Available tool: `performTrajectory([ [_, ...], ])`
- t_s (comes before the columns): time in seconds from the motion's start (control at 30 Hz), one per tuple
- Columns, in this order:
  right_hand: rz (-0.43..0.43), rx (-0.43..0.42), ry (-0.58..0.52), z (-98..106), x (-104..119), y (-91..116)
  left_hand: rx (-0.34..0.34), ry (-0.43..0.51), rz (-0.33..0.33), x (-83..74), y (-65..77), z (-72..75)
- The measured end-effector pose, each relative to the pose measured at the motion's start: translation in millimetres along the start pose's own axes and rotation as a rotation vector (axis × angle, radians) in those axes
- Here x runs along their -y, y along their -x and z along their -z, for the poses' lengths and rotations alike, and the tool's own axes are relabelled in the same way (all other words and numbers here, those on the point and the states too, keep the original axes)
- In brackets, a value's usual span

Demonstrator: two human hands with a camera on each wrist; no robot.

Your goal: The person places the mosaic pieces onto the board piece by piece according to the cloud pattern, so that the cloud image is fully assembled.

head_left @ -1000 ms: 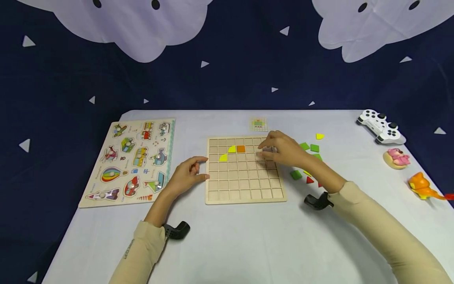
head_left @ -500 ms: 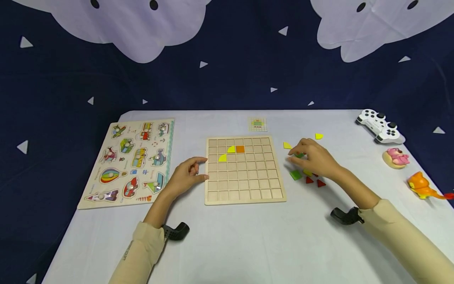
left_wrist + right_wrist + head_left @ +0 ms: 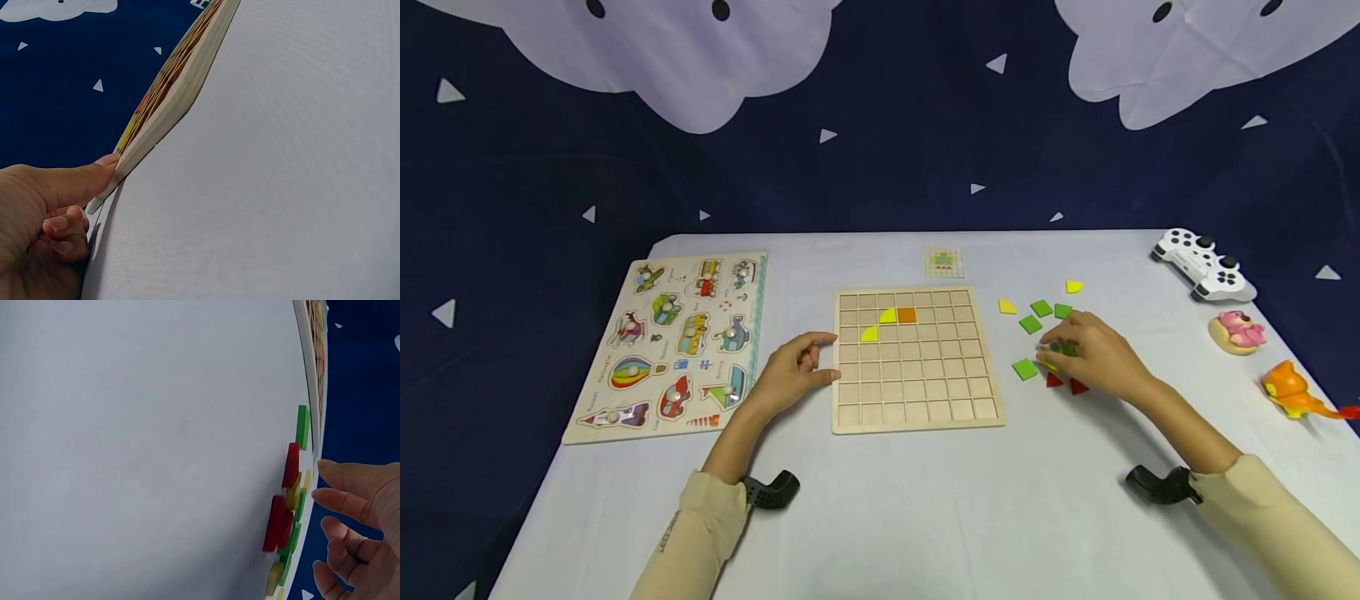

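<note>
A wooden grid board (image 3: 917,367) lies mid-table, with two yellow quarter-round tiles (image 3: 888,316) and an orange square tile (image 3: 907,315) in its cells. My left hand (image 3: 793,367) touches the board's left edge with thumb and index fingertip; its other fingers curl inward. In the right wrist view, my right hand (image 3: 362,512) has thumb and index apart, with no tile visible between them. It hovers over loose pieces right of the board, partly covering some. Around it lie green square tiles (image 3: 1025,369), red triangle tiles (image 3: 1078,386) and a yellow quarter-round tile (image 3: 1007,307).
A small pattern card (image 3: 943,262) lies behind the board. At the left is a vehicle peg puzzle (image 3: 670,350). A white game controller (image 3: 1204,267), a pink figure toy (image 3: 1238,332) and an orange toy (image 3: 1292,392) stand along the right side.
My right hand has moved from the board's right edge rightward and nearer, over the loose tiles, uncovering a yellow tile and green ones. My left hand stays at the board's edge.
</note>
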State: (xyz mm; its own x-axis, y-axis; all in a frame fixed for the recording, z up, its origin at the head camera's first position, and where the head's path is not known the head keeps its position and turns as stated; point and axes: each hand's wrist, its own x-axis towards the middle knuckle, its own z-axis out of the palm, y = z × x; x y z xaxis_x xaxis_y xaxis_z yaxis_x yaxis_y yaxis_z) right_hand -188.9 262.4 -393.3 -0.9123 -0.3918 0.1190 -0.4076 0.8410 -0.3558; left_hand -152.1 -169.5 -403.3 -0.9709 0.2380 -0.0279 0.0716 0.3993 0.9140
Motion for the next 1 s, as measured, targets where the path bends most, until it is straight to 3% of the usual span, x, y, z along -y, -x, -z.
performTrajectory([
  [0.3,0.043,-0.048,0.083,-1.1,-6.6,8.8,-0.004,0.004,0.008,-5.5,1.7,1.1],
  [0.63,0.068,-0.049,0.087,-8.6,-7.5,5.5,-0.015,0.011,0.004,33.0,-11.6,-4.1],
  [0.77,0.104,-0.065,0.111,-12.0,-5.2,-0.4,-0.018,0.024,-0.008,37.1,-11.9,-3.8],
  [1.0,0.057,-0.075,0.125,-14.5,-2.3,-5.1,-0.017,0.021,-0.001,35.4,-10.8,-2.6],
])
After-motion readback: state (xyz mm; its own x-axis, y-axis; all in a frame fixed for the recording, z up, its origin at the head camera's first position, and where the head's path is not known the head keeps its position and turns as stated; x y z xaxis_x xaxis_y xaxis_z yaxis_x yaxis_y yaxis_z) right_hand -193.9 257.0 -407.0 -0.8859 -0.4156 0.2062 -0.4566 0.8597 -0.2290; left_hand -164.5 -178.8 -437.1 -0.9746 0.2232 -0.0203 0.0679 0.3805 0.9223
